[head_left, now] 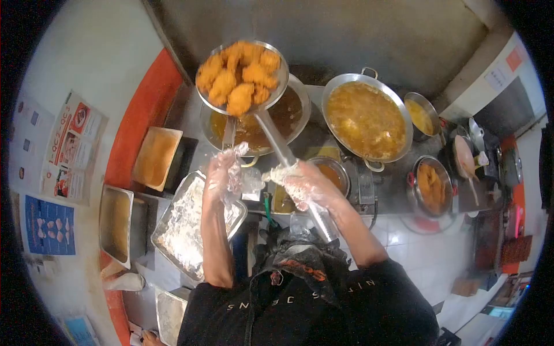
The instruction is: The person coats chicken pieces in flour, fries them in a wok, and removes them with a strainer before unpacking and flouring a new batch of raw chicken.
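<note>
A large round strainer [282, 86] heaped with golden fried pieces [239, 78] is raised over the left frying pan [303, 109], whose dark oil it partly covers. My right hand [306, 184], in a clear plastic glove caked with flour, grips the strainer's long metal handle [271, 135]. My left hand [225, 176], also gloved and floury, closes on a short metal handle [229, 131] that runs up under the strainer; its far end is hidden. Below that hand lies a tray of white flour [187, 230].
On the right, a second pan of bubbling oil [366, 118] stands beside a smaller pot [422, 115]. A bowl of fried pieces [433, 187] sits further right. Metal containers [156, 158] line the left wall. A person's hand [151, 339] shows at the bottom left.
</note>
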Motion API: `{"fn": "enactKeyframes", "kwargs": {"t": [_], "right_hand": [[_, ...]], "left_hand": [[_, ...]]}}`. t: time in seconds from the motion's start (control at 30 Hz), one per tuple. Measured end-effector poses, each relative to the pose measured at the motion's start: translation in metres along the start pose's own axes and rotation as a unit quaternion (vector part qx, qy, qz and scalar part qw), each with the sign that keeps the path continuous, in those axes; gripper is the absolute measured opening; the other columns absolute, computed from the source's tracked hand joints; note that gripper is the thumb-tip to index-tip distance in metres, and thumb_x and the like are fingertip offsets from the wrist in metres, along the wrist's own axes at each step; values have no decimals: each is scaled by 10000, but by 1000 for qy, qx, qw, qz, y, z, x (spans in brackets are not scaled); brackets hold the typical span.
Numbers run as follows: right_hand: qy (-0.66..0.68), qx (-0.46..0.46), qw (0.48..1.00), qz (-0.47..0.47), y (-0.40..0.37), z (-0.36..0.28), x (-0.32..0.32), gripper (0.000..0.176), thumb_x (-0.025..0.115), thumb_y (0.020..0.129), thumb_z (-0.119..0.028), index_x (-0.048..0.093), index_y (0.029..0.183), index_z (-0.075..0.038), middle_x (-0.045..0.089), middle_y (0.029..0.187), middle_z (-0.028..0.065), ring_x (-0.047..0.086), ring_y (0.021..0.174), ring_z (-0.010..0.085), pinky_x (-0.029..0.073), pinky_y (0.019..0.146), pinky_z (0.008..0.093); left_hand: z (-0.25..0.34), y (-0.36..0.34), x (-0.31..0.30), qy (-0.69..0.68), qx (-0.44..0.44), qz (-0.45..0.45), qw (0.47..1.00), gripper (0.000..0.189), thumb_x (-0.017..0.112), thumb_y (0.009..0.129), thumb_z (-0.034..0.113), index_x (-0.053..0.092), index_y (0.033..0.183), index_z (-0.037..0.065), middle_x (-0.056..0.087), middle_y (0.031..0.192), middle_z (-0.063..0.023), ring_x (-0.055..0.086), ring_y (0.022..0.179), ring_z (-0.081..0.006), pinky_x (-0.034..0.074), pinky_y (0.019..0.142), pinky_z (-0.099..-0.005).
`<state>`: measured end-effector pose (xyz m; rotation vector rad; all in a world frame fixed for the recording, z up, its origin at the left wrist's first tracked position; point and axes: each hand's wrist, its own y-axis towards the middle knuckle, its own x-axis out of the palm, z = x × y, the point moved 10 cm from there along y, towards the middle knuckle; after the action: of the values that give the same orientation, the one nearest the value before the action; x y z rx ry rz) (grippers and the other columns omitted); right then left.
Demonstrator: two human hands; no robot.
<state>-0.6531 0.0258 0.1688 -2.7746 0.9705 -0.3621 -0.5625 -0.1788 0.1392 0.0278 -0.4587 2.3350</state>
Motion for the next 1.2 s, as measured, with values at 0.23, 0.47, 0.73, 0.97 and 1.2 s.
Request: {"fn": "enactKeyframes", "kwargs": {"t": [0.23,0.47,0.73,0.97,1.2], "right_hand": [[61,64,991,-99,1,69,9,211,615,918,-194,635,951,14,551,628,22,530,489,114,435,417,277],[89,21,994,-61,-2,7,15,243,624,914,-172,572,1096,-19,546,688,13,520,495,92,431,404,266],[19,2,999,-41,1,-26,12,290,619,922,-197,548,1158,-45,551,772,22,519,520,95,449,403,261],[43,16,998,-45,4,53,6,245,608,923,-231,600,1053,-23,588,761,69,548,508,148,443,426,290],[59,56,994,-68,-3,45,11,191,624,919,-188,575,1000,-22,533,657,29,522,482,114,432,398,284]], "left_hand": [[-75,6,-25,70,4,-23,997,506,524,962,503,578,1182,50,628,1010,-84,572,686,-132,480,550,-278],[6,-4,0,31,18,-36,999,411,625,915,442,617,1123,87,587,777,-14,541,577,-103,418,446,-242],[59,-11,16,23,48,-45,998,212,570,952,275,615,1040,87,549,694,18,492,474,-67,339,349,-196],[-42,-7,-7,47,-35,-18,998,326,606,893,422,613,946,100,525,610,25,463,434,-85,361,373,-233],[-33,-1,-1,44,-6,-30,999,391,563,942,473,656,999,97,521,622,35,465,458,-84,372,395,-241]]}}
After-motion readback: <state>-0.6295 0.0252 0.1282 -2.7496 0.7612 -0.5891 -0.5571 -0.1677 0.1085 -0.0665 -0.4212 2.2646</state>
